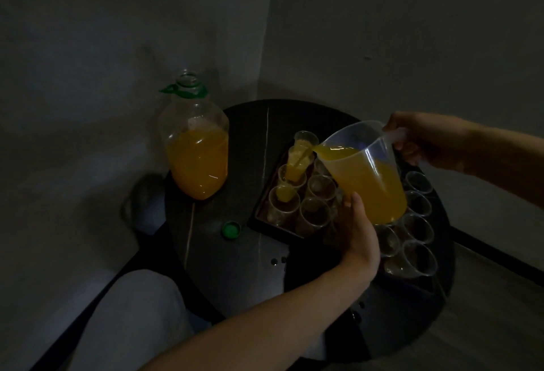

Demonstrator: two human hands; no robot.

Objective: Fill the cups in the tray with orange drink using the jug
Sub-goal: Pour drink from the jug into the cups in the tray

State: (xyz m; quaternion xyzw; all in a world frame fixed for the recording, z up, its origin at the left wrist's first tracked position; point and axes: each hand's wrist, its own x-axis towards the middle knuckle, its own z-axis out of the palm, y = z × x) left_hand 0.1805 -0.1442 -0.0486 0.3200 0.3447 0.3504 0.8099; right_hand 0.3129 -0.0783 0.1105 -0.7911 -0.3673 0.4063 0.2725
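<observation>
a dim room, and a round dark table [235, 267] in the corner holds a dark tray [256, 219] packed with clear plastic cups [315, 215]. the right hand [426, 144] has its fingers curled round the handle of a clear plastic jug [365, 176], gripping it tight, and the jug is held in the air over the middle of the tray, tipped to the left with its spout low. the left hand [357, 232] lies against the jug's lower side with the thumb straight up along the wall – it steadies rather than grips, and its other fingers are hidden behind the jug. the jug is about half full of orange drink, and a thin stream [301, 161] runs from the spout down into a cup [292, 177] in the tray's left row. the cups just beyond it in that row look to hold drink too, and the nearer one [284, 200] has a little orange in it. the cups of the next row look empty, as do the cups on the right side of the tray [418, 227], past the jug. left of the tray, well apart from it, a big clear bottle [197, 149] stands upright on the table's edge, uncapped, a green ring at its neck and orange drink up to about half – its green cap [231, 229] lies on the table between bottle and tray, near the tray's front corner. a pale trouser leg [132, 311] shows at the lower left
</observation>
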